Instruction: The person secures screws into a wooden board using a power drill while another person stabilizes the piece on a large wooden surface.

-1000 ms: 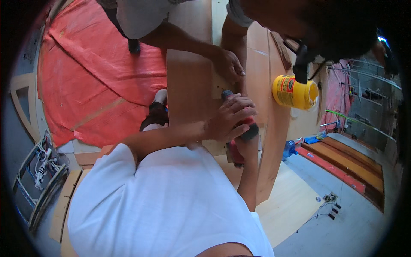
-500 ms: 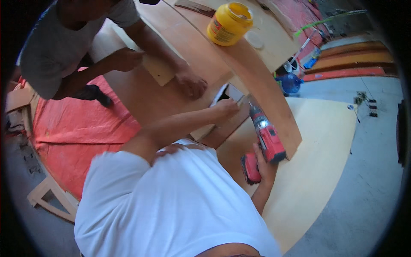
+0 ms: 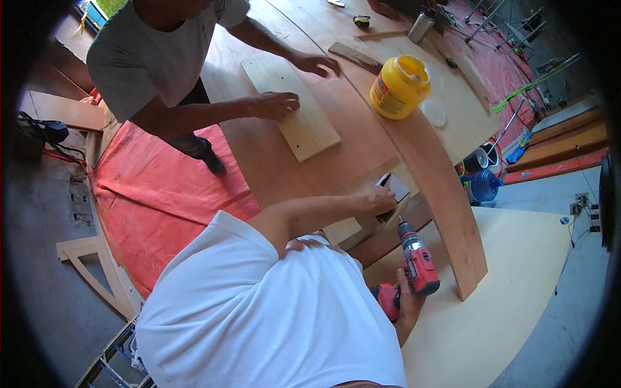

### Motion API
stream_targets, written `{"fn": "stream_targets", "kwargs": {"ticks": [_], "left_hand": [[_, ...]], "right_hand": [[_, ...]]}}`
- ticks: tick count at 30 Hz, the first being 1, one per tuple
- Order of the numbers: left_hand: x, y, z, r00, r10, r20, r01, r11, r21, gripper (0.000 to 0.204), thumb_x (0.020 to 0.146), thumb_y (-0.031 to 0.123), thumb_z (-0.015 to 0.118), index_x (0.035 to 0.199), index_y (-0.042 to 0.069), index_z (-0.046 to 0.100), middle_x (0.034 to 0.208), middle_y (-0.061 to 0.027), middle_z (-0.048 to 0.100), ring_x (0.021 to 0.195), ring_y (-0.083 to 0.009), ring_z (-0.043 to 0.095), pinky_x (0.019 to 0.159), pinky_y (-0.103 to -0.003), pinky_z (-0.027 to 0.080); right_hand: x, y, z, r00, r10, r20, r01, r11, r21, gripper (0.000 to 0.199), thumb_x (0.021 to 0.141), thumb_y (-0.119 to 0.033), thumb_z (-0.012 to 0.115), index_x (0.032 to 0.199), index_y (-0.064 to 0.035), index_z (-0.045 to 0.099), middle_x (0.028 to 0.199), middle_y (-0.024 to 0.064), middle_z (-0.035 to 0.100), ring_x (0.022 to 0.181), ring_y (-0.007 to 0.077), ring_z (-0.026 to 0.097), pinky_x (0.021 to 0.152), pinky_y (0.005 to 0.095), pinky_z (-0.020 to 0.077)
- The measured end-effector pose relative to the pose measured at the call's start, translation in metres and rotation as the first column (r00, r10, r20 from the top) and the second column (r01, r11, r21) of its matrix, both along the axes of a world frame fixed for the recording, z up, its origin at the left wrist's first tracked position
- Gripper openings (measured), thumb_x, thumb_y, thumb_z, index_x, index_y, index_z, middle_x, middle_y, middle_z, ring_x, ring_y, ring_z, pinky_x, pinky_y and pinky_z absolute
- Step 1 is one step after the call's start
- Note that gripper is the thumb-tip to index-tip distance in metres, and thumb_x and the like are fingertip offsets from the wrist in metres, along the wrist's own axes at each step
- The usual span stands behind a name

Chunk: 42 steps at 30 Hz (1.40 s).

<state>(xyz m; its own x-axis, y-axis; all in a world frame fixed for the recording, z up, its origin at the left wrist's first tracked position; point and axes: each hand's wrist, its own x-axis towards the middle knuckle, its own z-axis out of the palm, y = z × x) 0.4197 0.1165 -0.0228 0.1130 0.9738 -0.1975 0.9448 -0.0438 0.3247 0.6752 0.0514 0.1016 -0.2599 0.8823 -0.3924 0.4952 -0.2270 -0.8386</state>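
My right hand (image 3: 407, 302) grips a red and black cordless drill (image 3: 420, 266), whose chuck and bit point away from me toward the wood assembly. My left hand (image 3: 380, 199) is at the opening of a small white box (image 3: 396, 185), its fingers curled and partly hidden by the box's edge. What they hold, if anything, cannot be seen. The box rests on the wooden work panel (image 3: 352, 184), close to a long curved wooden strip (image 3: 446, 207). Across from me a co-worker has one hand on a pale board (image 3: 310, 132) with small dark holes; the other hand hovers beyond it.
A yellow tub (image 3: 396, 97) stands near the curved strip, with a white lid (image 3: 433, 113) beside it. A metal bottle (image 3: 422, 26) is farther back. Red sheeting (image 3: 162, 200) covers the floor at left; a blue water jug (image 3: 482, 186) is at right, beyond a large pale panel (image 3: 491, 310).
The view has shifted, so the scene sits lower and farther right. The co-worker's near hand has come onto the pale board, and the other has drawn back. My hands remain at box and drill.
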Motion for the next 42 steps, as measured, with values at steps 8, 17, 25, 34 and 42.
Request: {"fn": "stream_targets", "kwargs": {"ticks": [8,17,25,34,42], "left_hand": [[-0.051,-0.042,0.024,-0.148,0.411,0.899,-0.381,0.816,-0.436,0.015,0.091,0.018,0.052,0.093,0.007,0.062,0.096,-0.008,0.065,0.087,-0.0218,0.063,0.078,-0.034,0.051],[-0.105,-0.113,0.03,-0.922,-0.048,0.384,-0.29,0.742,-0.604,0.018,0.095,0.019,0.05,0.102,0.003,0.054,0.097,-0.0093,0.062,0.087,-0.0182,0.062,0.08,-0.031,0.054],[-0.139,-0.141,0.02,-0.82,-0.149,0.553,-0.516,0.611,-0.6,0.019,0.093,0.014,0.053,0.103,-0.002,0.053,0.094,-0.0122,0.062,0.092,-0.0231,0.062,0.082,-0.032,0.053],[-0.175,-0.137,0.01,-0.855,-0.274,0.44,-0.506,0.625,-0.594,0.023,0.094,0.016,0.051,0.109,-0.001,0.053,0.097,-0.0126,0.062,0.099,-0.0236,0.061,0.083,-0.032,0.053],[-0.198,-0.112,-0.017,-0.892,-0.234,0.386,-0.44,0.639,-0.631,0.024,0.095,0.017,0.049,0.106,-0.003,0.054,0.099,-0.0129,0.061,0.095,-0.0228,0.06,0.088,-0.037,0.05]], "right_hand": [[-0.043,0.017,0.007,0.968,0.24,-0.074,-0.234,0.969,0.082,0.035,0.081,-0.021,0.072,0.109,-0.0046,0.057,0.096,0.0049,0.061,0.087,0.0174,0.057,0.079,0.0335,0.0466],[-0.138,0.012,0.008,0.787,0.613,-0.075,-0.575,0.772,0.27,0.055,0.078,-0.016,0.072,0.126,-0.0027,0.047,0.11,0.0141,0.061,0.098,0.0234,0.06,0.087,0.035,0.0463],[-0.195,0.005,0.027,0.698,0.713,-0.069,-0.634,0.659,0.405,0.057,0.077,-0.015,0.073,0.126,-0.0027,0.047,0.11,0.0126,0.061,0.1,0.0218,0.06,0.087,0.0338,0.0464],[-0.242,0.014,0.02,0.698,0.715,-0.037,-0.699,0.692,0.184,0.051,0.081,-0.015,0.069,0.125,-0.0035,0.047,0.106,0.0124,0.062,0.096,0.0231,0.062,0.084,0.0327,0.0472],[-0.283,0.021,0.018,0.644,0.764,0.034,-0.736,0.606,0.303,0.065,0.077,-0.009,0.07,0.134,-0.0031,0.039,0.116,0.0154,0.059,0.104,0.0254,0.059,0.092,0.0332,0.0435]]}}
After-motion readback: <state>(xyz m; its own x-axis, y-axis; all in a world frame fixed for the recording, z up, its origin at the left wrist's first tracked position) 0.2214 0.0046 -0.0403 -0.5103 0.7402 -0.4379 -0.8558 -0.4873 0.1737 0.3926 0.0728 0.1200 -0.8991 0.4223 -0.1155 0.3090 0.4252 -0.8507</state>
